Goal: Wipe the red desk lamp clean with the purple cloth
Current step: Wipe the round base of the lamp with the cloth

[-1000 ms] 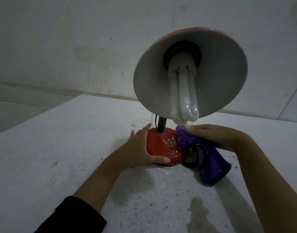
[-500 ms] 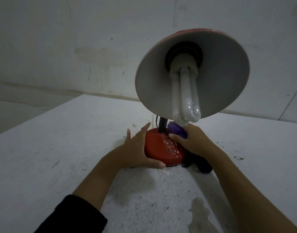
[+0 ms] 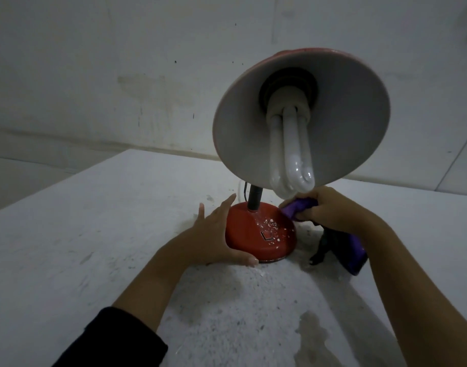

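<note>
Nearest, a dark damp patch stains the speckled white table, and a black sleeve covers the left forearm at the near left. Farther in, the left hand rests against the left side of the red desk lamp's base, its fingers straight and slightly spread up the far side, the thumb laid along the near rim where the base meets the table. White crumbs speckle the top of the base around a small black mark. On the right, the right hand grips the purple cloth, fingers curled round a bunched part of it that touches the right edge of the base; the rest of the cloth hangs below the wrist down to the table. A black stem rises from the base. Above, the lamp's shade tilts toward the camera, showing its pale inside and a white tube bulb. Beyond stands a bare, marked wall.
</note>
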